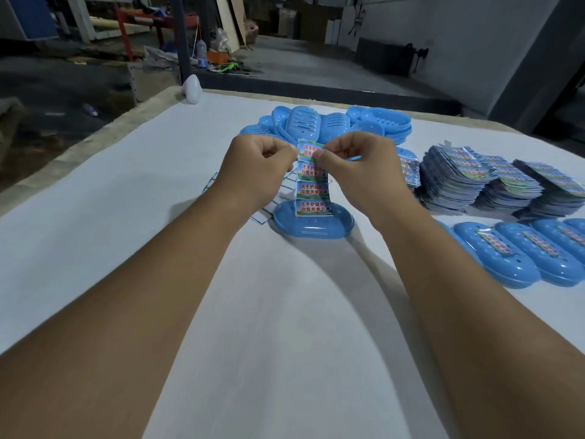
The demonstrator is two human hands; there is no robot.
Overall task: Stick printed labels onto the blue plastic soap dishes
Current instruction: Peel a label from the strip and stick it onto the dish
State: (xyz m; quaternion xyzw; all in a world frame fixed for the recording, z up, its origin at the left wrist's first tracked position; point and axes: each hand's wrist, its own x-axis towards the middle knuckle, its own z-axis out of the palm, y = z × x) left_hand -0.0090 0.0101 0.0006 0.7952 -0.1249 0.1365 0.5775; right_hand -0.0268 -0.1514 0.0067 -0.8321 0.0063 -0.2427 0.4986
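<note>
Hands come first: our left hand (258,161) and right hand (359,163) both pinch the top edge of a label strip (313,179), fingers curled, thumbs close together at its upper label. We hold the strip upright, its long axis running down from our fingertips, four printed labels one under another. Its bottom edge hangs just over, perhaps touching, the soap dish (311,221) lying straight below and slightly nearer to us, long axis left to right. We judge both hands about equally near it. Further right sit label stacks (493,182) and labelled dishes (522,255); beyond, a pile of bare dishes (332,122).
</note>
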